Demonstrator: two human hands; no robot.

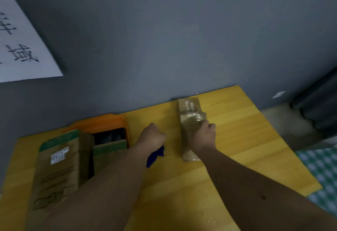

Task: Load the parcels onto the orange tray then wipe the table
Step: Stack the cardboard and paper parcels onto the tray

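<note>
Right hand (204, 136) grips the long brown parcel (190, 121) lying on the yellow table (246, 130), right of centre. Left hand (152, 136) is fisted round a blue cloth (155, 156). Orange tray (102, 123) at left holds two parcels: big brown box (58, 167), smaller green-striped one (109, 148) just beside it.

Ahead of me stands a grey wall (164, 39). A white sign (23, 44) with black characters hangs on it at my upper left. To my right I see green checked cloth (322, 172), a strip of floor (284, 121), and something dark (321, 103) against the wall, too blurred to name.
</note>
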